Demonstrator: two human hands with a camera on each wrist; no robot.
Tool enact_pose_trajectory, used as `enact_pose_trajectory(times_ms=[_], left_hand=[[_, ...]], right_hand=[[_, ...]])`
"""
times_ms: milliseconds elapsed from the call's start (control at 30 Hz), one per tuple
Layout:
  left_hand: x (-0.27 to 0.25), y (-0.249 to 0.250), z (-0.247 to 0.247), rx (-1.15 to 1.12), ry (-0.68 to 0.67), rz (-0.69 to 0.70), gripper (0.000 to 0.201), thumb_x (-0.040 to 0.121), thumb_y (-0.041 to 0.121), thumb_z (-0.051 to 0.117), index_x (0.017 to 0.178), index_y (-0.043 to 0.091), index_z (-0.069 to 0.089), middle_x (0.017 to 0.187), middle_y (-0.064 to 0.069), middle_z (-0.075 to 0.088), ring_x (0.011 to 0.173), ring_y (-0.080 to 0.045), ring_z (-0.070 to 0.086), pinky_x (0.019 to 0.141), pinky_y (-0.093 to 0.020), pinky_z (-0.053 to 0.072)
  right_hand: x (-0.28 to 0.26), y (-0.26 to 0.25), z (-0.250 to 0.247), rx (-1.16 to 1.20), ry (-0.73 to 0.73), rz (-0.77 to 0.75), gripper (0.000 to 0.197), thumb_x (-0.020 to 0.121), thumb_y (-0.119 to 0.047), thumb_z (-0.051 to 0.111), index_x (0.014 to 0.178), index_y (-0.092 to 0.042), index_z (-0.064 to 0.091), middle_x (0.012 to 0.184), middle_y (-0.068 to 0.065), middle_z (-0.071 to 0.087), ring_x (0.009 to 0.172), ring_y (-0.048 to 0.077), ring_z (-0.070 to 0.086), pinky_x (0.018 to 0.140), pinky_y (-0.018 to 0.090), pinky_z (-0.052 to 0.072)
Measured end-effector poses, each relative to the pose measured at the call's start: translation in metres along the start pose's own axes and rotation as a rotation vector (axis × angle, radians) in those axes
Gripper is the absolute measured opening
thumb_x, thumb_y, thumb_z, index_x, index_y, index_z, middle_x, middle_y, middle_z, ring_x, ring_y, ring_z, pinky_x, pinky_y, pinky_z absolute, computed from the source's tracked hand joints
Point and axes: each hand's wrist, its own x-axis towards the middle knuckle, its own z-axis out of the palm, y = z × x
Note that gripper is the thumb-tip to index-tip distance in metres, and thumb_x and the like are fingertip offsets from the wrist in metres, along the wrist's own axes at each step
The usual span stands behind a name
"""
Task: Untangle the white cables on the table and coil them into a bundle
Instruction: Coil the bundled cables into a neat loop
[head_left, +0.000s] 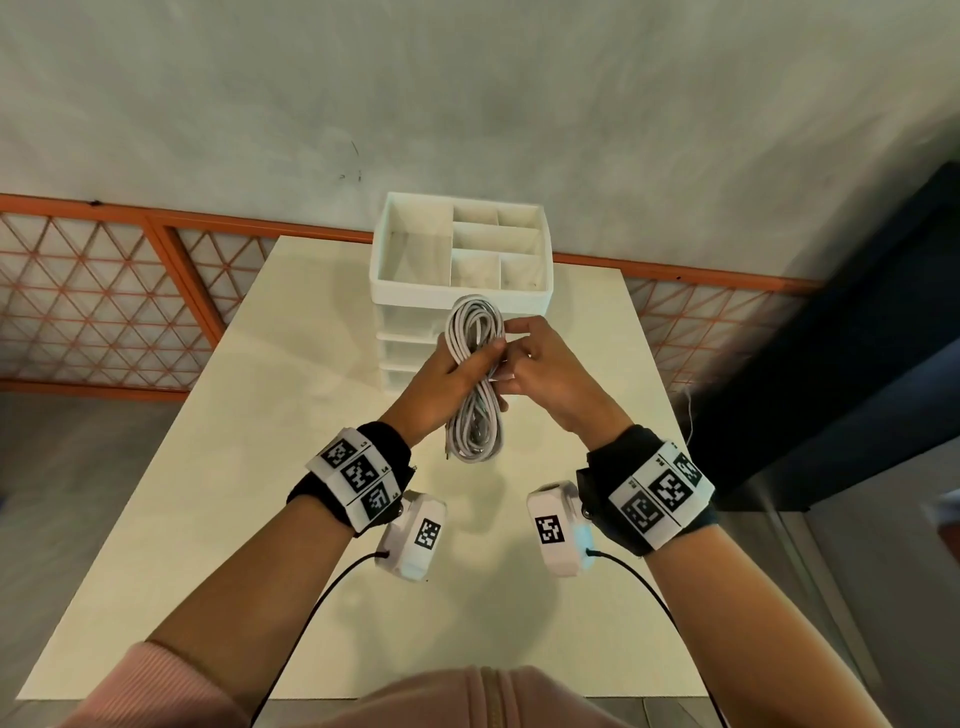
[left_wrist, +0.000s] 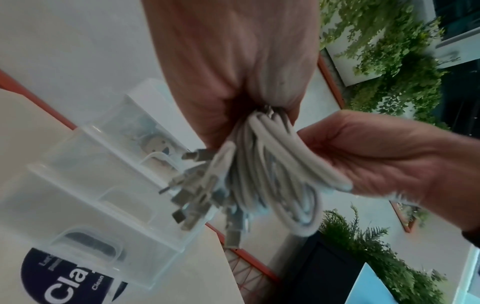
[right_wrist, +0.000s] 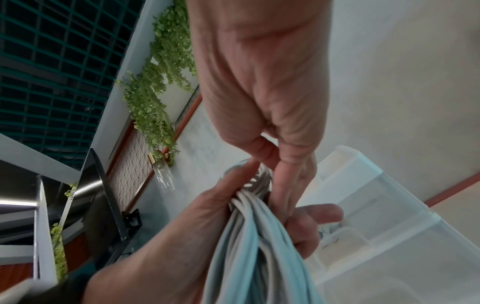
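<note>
The white cables form one long coiled bundle (head_left: 474, 410), lifted above the cream table (head_left: 234, 467). My left hand (head_left: 480, 358) grips the bundle around its middle, so one loop stands above the fist and one hangs below. My right hand (head_left: 511, 358) meets it from the right and pinches strands at the same waist. The left wrist view shows the cable bundle (left_wrist: 262, 168) spilling from my left hand (left_wrist: 233, 82), with several plug ends (left_wrist: 187, 197) hanging loose and my right hand (left_wrist: 376, 164) against the loop. In the right wrist view, right-hand fingers (right_wrist: 283, 185) press into the cable bundle (right_wrist: 246, 246).
A white plastic drawer organiser (head_left: 457, 299) with open top compartments stands at the table's far edge, just behind my hands. An orange lattice railing (head_left: 104, 301) runs behind the table. A dark cabinet (head_left: 857, 338) lies to the right. Black wrist-camera leads trail toward my body.
</note>
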Motion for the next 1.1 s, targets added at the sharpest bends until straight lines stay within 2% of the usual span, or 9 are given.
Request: enact_pose_trajectory(times_ms=[67,200,300,400,533,633,800,1000,1100], left_hand=[[0.002,-0.004,-0.002,-0.040,0.042,-0.051,0.038,0.094,0.033,0.053,0.116,0.008,0.035,0.091,-0.011,0.057,0.060,-0.032,0.065,0.064,-0.049,0.057],[0.000,-0.010,-0.007,0.003,-0.047,-0.067,0.019,0.095,0.028,0.051,0.093,0.012,0.061,0.063,0.002,0.065,0.055,-0.017,0.063,0.058,-0.030,0.053],[-0.002,-0.012,-0.008,-0.125,-0.105,-0.087,0.010,0.092,0.010,0.055,0.095,0.016,0.064,0.073,0.005,0.069,0.067,-0.012,0.066,0.062,-0.025,0.055],[-0.001,-0.015,-0.010,-0.183,-0.097,-0.098,0.009,0.088,0.006,0.059,0.094,0.011,0.064,0.075,-0.003,0.068,0.070,-0.017,0.064,0.060,-0.021,0.053],[0.002,-0.012,-0.004,-0.320,-0.053,-0.086,0.005,0.088,0.010,0.061,0.088,0.005,0.061,0.078,-0.011,0.062,0.072,-0.021,0.061,0.068,-0.032,0.056],[0.004,-0.006,0.002,-0.333,-0.072,-0.114,0.014,0.082,0.021,0.067,0.081,0.009,0.061,0.071,-0.004,0.062,0.072,-0.019,0.063,0.070,-0.033,0.053],[0.000,-0.008,0.008,-0.413,-0.136,-0.168,0.014,0.075,0.020,0.064,0.086,0.010,0.061,0.070,0.000,0.068,0.074,-0.013,0.068,0.068,-0.028,0.057],[-0.001,-0.008,0.009,-0.361,-0.228,-0.108,0.031,0.063,0.024,0.077,0.088,0.016,0.061,0.075,0.005,0.067,0.094,-0.017,0.067,0.079,-0.030,0.054],[0.001,-0.008,0.008,-0.294,-0.196,-0.087,0.034,0.058,0.036,0.085,0.083,0.022,0.067,0.080,0.001,0.069,0.096,-0.029,0.062,0.080,-0.042,0.044]], right_hand=[[0.002,0.000,-0.002,-0.011,-0.008,0.002,0.031,0.092,0.005,0.038,0.122,0.002,0.045,0.089,0.017,0.064,0.088,0.031,0.068,0.087,0.041,0.056],[0.002,0.003,-0.007,-0.140,-0.042,-0.039,0.023,0.092,0.005,0.038,0.097,0.007,0.061,0.085,0.019,0.066,0.087,0.032,0.070,0.084,0.037,0.057],[0.001,0.002,-0.012,-0.261,-0.098,-0.055,0.029,0.096,-0.004,0.038,0.095,-0.004,0.067,0.090,0.011,0.069,0.089,0.026,0.068,0.086,0.034,0.054],[0.000,-0.001,-0.022,-0.413,-0.090,-0.102,0.035,0.098,-0.032,0.045,0.105,-0.006,0.068,0.104,0.006,0.069,0.100,0.020,0.061,0.092,0.034,0.046],[-0.011,0.011,-0.020,-0.095,-0.277,0.000,0.065,0.080,-0.064,0.048,0.105,-0.005,0.061,0.107,0.008,0.067,0.106,0.020,0.063,0.105,0.047,0.043],[-0.008,0.027,-0.012,-0.064,-0.437,0.014,0.031,0.083,-0.041,0.064,0.110,-0.025,0.060,0.124,0.013,0.064,0.117,0.021,0.060,0.107,0.045,0.042],[0.001,0.027,-0.020,-0.150,-0.613,0.113,0.043,0.082,-0.023,0.070,0.123,-0.019,0.056,0.119,0.001,0.066,0.113,0.007,0.059,0.104,0.027,0.045],[-0.002,0.035,-0.016,-0.093,-0.679,0.185,0.008,0.073,-0.019,0.067,0.075,-0.013,0.072,0.079,0.000,0.070,0.085,0.012,0.066,0.088,0.030,0.049],[-0.005,0.040,-0.008,0.098,-0.611,0.178,0.007,0.078,-0.001,0.061,0.078,-0.006,0.065,0.075,0.003,0.070,0.077,0.015,0.070,0.076,0.026,0.057]])
